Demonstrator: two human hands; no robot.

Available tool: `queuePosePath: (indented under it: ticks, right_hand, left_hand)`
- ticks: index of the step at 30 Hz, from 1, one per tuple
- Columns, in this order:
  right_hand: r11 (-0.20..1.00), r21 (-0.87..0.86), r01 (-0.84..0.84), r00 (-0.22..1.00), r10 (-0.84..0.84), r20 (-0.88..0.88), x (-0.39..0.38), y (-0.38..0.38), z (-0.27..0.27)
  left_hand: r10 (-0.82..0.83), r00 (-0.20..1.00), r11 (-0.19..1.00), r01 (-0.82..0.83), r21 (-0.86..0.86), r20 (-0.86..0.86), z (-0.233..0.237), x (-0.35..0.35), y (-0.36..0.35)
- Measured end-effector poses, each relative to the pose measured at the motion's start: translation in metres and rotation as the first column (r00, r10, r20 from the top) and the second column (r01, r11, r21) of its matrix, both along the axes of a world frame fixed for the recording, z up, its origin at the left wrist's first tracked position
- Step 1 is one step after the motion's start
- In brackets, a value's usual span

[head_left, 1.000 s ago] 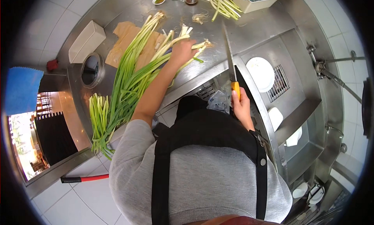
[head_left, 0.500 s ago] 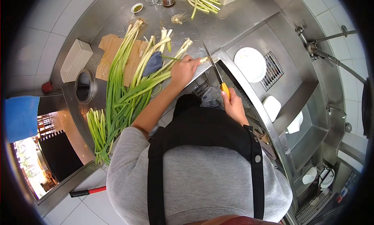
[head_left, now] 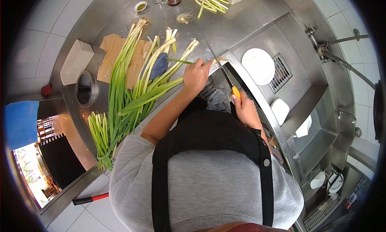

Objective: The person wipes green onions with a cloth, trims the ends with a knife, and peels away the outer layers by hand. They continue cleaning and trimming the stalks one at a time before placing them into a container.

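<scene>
My right hand [head_left: 246,108] is wrapped round the yellow handle of a knife [head_left: 226,74]. Its long blade points up and left over the counter edge. Close to the left side of the blade, my left hand [head_left: 196,76] is closed on a spring onion [head_left: 171,84], whose green leaves trail left; its other end is hidden by my fingers. Small root scraps [head_left: 221,59] lie beside the blade. To the left spreads a large pile of long spring onions [head_left: 124,71], with a grey-blue cloth or bag [head_left: 160,66] among them.
Brown paper [head_left: 107,57] lies partly under the pile. Trimmed stalks [head_left: 207,1], a root clump [head_left: 185,17] and a small sauce dish [head_left: 140,6] are at the back. On the right, a sink [head_left: 299,43] holds a white plate [head_left: 257,66].
My left hand has shifted right, closer to the blade, and the pale stalk end seen past its fingers no longer shows. The knife and my right hand have moved slightly right and down.
</scene>
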State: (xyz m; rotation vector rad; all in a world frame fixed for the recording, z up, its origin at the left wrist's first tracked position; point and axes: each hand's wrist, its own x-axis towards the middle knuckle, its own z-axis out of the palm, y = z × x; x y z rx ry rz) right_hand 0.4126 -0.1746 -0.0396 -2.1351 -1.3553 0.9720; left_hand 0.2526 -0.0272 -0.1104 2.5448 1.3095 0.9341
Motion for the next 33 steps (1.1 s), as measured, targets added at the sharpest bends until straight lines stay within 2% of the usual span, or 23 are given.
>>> queuePosePath:
  ticks: [5, 9, 13, 16, 25, 27, 33]
  right_hand:
    - [0.998, 0.003, -0.064, 0.996, 0.064, 0.065, 0.001, 0.028, 0.000]
    - [0.994, 0.031, -0.101, 0.992, 0.098, 0.082, -0.003, 0.060, -0.011]
    - [0.993, 0.044, -0.108, 0.990, 0.104, 0.094, 0.002, 0.050, 0.001]
    - [0.990, -0.060, -0.129, 0.986, 0.134, 0.095, 0.008, 0.040, 0.013]
    - [0.995, -0.002, -0.101, 0.987, 0.101, 0.124, -0.004, 0.060, -0.010]
    - [0.994, 0.080, -0.077, 0.989, 0.066, 0.135, -0.009, 0.071, -0.023]
    - [0.993, 0.088, -0.079, 0.993, 0.071, 0.089, -0.004, 0.069, -0.025]
  left_hand:
    - [-0.025, 0.999, 1.000, 0.026, 0.018, -0.032, -0.003, 0.000, 0.000]
    - [0.024, 0.999, 0.999, -0.024, -0.026, -0.028, -0.004, 0.000, 0.004]
    - [0.022, 0.999, 1.000, -0.023, -0.016, -0.029, -0.006, -0.001, 0.005]
    - [-0.054, 0.998, 0.998, 0.054, 0.025, -0.011, -0.006, -0.001, -0.001]
    - [-0.058, 0.998, 0.998, 0.059, 0.030, -0.036, -0.005, 0.000, -0.005]
    - [-0.062, 0.997, 0.997, 0.064, 0.034, -0.040, -0.005, 0.002, -0.004]
    - [0.025, 1.000, 0.995, -0.027, -0.098, -0.017, 0.001, -0.004, 0.007]
